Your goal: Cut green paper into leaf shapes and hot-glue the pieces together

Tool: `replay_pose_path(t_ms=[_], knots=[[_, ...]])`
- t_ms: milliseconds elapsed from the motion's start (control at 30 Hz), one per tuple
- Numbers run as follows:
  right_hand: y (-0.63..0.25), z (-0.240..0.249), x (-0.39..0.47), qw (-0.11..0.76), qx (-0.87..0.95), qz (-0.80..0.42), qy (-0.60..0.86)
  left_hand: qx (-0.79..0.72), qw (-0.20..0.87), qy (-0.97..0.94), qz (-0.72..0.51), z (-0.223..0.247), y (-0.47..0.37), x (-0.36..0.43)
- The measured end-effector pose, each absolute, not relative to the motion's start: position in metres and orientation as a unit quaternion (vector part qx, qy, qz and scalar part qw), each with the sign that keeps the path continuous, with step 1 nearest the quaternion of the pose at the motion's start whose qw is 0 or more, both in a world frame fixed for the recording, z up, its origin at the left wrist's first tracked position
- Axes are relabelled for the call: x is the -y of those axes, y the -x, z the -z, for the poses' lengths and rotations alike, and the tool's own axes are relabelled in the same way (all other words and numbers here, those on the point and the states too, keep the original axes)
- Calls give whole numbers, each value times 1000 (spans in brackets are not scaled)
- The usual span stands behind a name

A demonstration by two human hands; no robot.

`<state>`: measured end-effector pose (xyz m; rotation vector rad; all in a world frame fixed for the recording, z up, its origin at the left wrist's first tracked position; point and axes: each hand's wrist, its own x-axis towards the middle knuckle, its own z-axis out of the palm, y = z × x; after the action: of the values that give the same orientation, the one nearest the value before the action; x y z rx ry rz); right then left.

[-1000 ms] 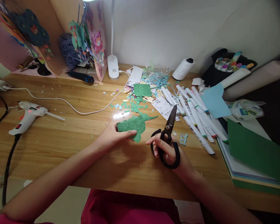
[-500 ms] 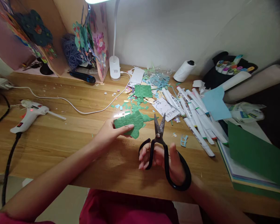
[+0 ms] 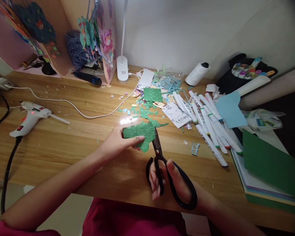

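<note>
Over the wooden table [image 3: 108,114], the left hand [image 3: 118,142] clamps the green paper [image 3: 137,131] between its fingers, scissors [image 3: 159,159] at its right edge (the right hand [image 3: 182,183] has fingers in the handles); small, steady snips should suit.

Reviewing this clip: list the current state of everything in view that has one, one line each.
Green woven paper: gripped by the left hand, lower edge scalloped.
Scissors: held in the right hand, handles spread, blades at the paper's right edge.
Glue gun: lying on its side, red light on.
Lamp: base standing, cable plugged in.
Markers: lying in a loose pile.
Utility knife: lying down, blade indiscernible.
</note>
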<state>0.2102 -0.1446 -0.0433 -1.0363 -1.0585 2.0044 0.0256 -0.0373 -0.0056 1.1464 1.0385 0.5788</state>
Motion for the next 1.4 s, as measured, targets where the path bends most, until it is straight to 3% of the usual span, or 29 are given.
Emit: replay_pose_path(t_ms=[1400], knots=[[-212, 58, 150, 319, 386, -769, 398, -466, 703, -489, -223, 1, -15, 29]])
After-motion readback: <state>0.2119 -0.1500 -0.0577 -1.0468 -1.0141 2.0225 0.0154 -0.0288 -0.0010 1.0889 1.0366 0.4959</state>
